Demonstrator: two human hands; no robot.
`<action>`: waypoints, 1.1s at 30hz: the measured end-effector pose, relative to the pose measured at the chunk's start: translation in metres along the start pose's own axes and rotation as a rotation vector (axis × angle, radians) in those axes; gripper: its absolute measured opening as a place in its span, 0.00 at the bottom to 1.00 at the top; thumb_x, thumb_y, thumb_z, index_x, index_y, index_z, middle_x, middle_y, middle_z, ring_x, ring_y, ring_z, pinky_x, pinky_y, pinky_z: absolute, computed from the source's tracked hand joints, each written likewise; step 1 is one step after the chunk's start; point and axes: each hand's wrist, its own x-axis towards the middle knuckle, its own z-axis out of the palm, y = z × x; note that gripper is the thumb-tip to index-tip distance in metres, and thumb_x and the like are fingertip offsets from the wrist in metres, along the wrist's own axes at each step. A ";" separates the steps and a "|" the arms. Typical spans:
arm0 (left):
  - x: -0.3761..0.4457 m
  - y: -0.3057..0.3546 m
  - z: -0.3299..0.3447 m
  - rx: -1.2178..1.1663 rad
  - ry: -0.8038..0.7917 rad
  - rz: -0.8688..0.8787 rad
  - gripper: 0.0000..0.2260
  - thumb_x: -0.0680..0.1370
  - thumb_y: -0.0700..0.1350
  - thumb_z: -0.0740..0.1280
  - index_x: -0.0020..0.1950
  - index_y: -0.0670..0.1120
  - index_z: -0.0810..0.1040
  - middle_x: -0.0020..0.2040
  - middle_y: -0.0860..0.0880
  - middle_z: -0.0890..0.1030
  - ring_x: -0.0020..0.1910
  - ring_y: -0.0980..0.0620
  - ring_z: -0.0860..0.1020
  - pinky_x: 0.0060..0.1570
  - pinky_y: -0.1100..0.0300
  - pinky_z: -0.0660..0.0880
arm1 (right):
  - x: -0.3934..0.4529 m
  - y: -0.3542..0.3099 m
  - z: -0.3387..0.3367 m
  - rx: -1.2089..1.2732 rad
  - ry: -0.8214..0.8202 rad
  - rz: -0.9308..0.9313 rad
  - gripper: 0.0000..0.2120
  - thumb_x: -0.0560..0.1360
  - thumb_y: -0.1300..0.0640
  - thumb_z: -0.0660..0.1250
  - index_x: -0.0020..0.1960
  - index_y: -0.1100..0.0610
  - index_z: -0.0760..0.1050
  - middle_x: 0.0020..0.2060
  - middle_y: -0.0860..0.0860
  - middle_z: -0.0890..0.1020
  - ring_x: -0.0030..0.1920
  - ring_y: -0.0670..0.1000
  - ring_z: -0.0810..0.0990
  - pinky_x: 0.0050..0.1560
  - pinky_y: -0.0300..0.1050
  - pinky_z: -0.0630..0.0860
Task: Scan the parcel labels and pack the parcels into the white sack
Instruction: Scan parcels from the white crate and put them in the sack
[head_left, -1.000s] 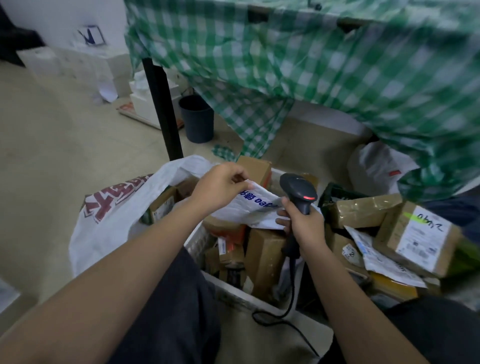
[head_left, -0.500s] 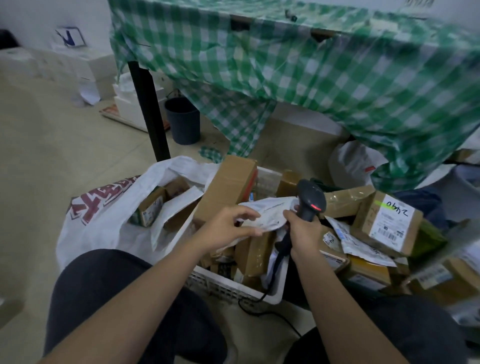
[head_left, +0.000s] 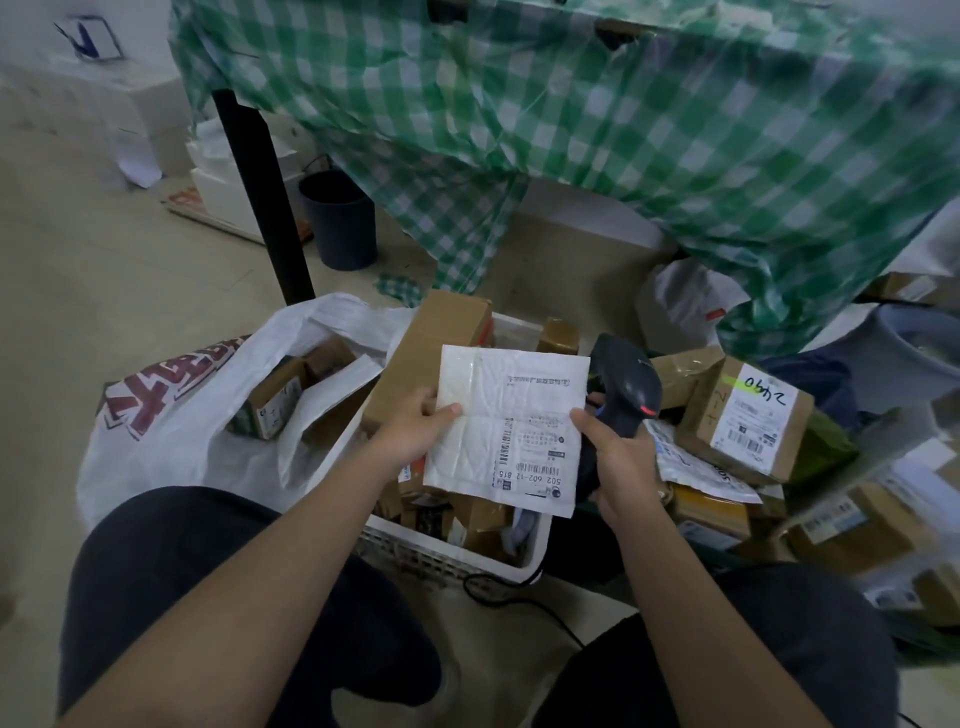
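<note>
While your left hand (head_left: 415, 434) is pinching the left edge of the white flat parcel (head_left: 506, 428) between thumb and fingers, your right hand (head_left: 615, 457) is gripping the handle of the black scanner (head_left: 626, 395), with its thumb also pressing on the parcel's right edge. You are holding the parcel face up over the white crate (head_left: 467, 551), its printed label and barcodes lying toward the lower right corner. The scanner's head, showing a small red light, is sitting just beside and behind the parcel's right edge, and its black cable (head_left: 519, 597) is trailing down over the crate's front onto the floor.

To your left the white sack (head_left: 182, 415) with red lettering is lying open on the floor, already holding a small brown box and a white pouch. A tall brown carton (head_left: 431, 358) is standing in the crate between the sack's mouth and the parcel you are holding, partly behind your left hand. To your right, a heap of parcels is crowding close, among them a brown box with a handwritten label (head_left: 748, 415). Behind everything a green checked cloth (head_left: 623, 156) is hanging over a table, with a black table leg (head_left: 265, 197) and a dark bucket (head_left: 340, 221) standing beyond the sack. Your dark-clad knees are framing the crate's near side.
</note>
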 end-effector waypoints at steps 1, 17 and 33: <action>0.000 0.000 0.001 -0.017 0.030 0.027 0.16 0.79 0.48 0.66 0.65 0.45 0.71 0.61 0.47 0.78 0.54 0.50 0.77 0.53 0.54 0.75 | 0.002 -0.001 0.000 -0.021 0.006 -0.012 0.09 0.73 0.65 0.71 0.50 0.56 0.77 0.45 0.51 0.85 0.45 0.50 0.84 0.42 0.44 0.78; -0.012 0.015 0.006 -0.795 0.185 -0.033 0.12 0.80 0.40 0.64 0.64 0.44 0.75 0.57 0.47 0.82 0.54 0.48 0.81 0.50 0.52 0.80 | -0.007 0.004 0.044 0.091 0.069 -0.073 0.17 0.69 0.61 0.77 0.55 0.56 0.77 0.44 0.49 0.86 0.47 0.49 0.84 0.52 0.46 0.79; -0.002 0.032 -0.023 0.460 0.184 0.473 0.29 0.77 0.50 0.68 0.76 0.48 0.62 0.76 0.46 0.61 0.75 0.45 0.59 0.73 0.47 0.58 | 0.013 -0.032 0.031 -0.409 -0.291 -0.148 0.11 0.69 0.68 0.75 0.49 0.62 0.77 0.38 0.52 0.83 0.33 0.44 0.81 0.36 0.39 0.77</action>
